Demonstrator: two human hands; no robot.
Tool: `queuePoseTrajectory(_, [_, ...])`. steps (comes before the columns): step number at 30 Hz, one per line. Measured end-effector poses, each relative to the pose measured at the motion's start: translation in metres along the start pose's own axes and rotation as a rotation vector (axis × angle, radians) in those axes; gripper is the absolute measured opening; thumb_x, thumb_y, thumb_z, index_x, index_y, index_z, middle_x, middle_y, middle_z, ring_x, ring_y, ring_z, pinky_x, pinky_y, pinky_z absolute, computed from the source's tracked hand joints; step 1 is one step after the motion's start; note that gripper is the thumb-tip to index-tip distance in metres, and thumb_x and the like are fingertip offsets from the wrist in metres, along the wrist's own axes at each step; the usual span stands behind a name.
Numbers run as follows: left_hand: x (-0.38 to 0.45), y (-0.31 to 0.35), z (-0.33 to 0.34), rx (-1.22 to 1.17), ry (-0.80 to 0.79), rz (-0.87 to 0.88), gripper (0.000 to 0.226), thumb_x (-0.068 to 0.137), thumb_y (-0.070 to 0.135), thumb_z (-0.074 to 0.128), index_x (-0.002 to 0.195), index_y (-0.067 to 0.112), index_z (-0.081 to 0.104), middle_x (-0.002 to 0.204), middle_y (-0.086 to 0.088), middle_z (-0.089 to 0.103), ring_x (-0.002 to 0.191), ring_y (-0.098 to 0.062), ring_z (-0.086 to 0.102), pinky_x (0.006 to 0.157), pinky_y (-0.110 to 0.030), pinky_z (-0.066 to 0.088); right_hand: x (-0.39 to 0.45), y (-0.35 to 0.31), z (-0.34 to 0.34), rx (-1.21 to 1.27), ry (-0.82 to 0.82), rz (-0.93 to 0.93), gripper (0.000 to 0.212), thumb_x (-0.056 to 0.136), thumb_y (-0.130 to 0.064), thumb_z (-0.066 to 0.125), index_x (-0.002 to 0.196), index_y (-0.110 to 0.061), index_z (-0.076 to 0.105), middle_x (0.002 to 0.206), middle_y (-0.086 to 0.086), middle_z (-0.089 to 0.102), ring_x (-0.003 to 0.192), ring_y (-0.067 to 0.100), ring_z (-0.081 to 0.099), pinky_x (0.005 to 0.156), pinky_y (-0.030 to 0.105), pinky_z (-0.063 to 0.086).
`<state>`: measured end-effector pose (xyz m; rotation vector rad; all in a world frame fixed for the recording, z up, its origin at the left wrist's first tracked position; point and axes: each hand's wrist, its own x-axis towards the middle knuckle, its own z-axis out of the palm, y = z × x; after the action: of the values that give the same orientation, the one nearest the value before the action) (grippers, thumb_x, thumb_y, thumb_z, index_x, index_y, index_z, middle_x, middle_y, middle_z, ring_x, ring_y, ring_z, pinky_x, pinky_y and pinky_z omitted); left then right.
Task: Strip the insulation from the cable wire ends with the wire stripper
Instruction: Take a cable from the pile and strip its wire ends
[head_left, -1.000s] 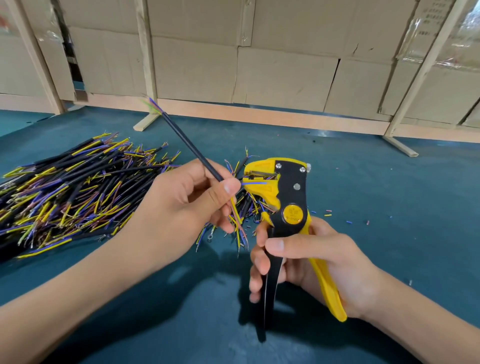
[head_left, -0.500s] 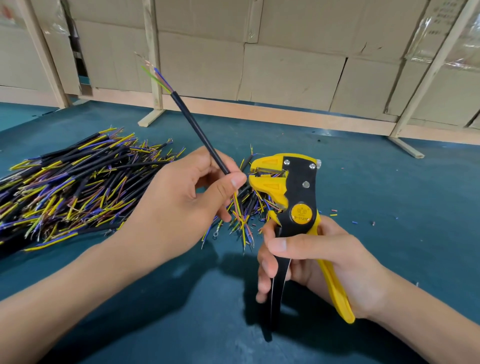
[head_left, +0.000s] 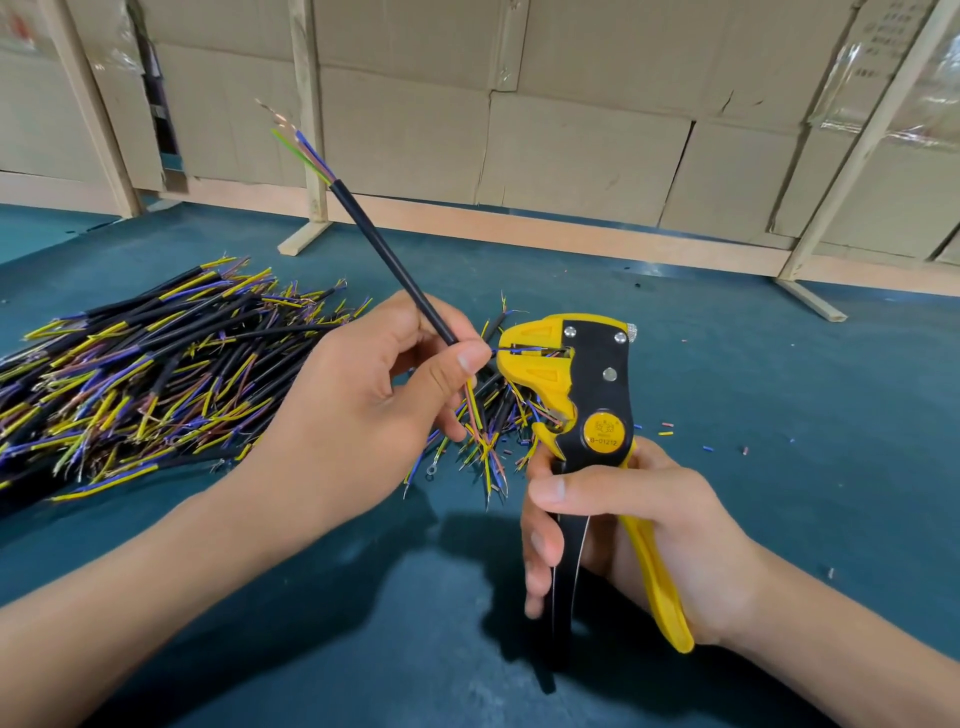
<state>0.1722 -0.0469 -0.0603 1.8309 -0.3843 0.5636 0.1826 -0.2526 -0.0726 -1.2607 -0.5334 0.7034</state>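
My left hand (head_left: 363, 405) pinches a short black cable (head_left: 387, 254) that slants up to the left, its far end showing bare yellow, green and blue wires. From under my thumb a thin blue wire runs right into the jaws of the yellow and black wire stripper (head_left: 582, 395). The cable's other loose wires hang down below my fingers. My right hand (head_left: 634, 535) grips the stripper's two handles, which stand spread apart, with the tool upright and its head at the top.
A large pile of black cables with coloured wire ends (head_left: 140, 374) lies on the teal table (head_left: 779, 415) at the left and behind my hands. Small insulation scraps (head_left: 666, 431) dot the surface right of the stripper. Cardboard boxes and wooden posts (head_left: 311, 124) stand behind.
The cable's blue wire, loose beside the jaws half a second ago, now sits inside them. Both hands sit a little higher in view as the camera shifted.
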Motion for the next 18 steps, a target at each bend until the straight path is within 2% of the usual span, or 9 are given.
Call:
queuePoseTrajectory(7, [-0.0012,-0.0003,0.0001,0.034,-0.011,0.008,0.007,0.093,0.025,0.057,0.092,0.020,0.061,0.073,-0.005,0.060,0.058,-0.024,0.068,0.063,-0.048,0.057,-0.0020,0.0000,-0.0020,0.040,-0.029,-0.008,0.007,0.081,-0.013,0.066,0.079,-0.008,0.063,0.068,0.015,0.059,0.062,0.032,0.062,0.066,0.047,0.056])
queuePoseTrajectory(13, [-0.0023,-0.0006,0.0011,0.027,-0.011,0.027,0.006,0.093,0.023,0.056,0.093,0.019,0.060,0.074,-0.005,0.059,0.058,-0.021,0.066,0.061,-0.034,0.058,-0.0010,-0.0001,-0.0023,0.047,-0.043,0.004,0.005,0.083,-0.012,0.065,0.081,-0.008,0.064,0.070,0.014,0.061,0.064,0.032,0.063,0.067,0.046,0.057])
queuePoseTrajectory(18, [-0.0010,-0.0008,-0.0001,0.033,0.007,0.031,0.005,0.093,0.023,0.056,0.093,0.020,0.060,0.074,-0.004,0.060,0.057,-0.021,0.067,0.060,-0.030,0.057,0.0002,0.0017,0.0018,0.031,0.009,-0.005,0.009,0.079,-0.017,0.068,0.077,-0.010,0.064,0.065,0.013,0.059,0.059,0.031,0.061,0.062,0.044,0.056])
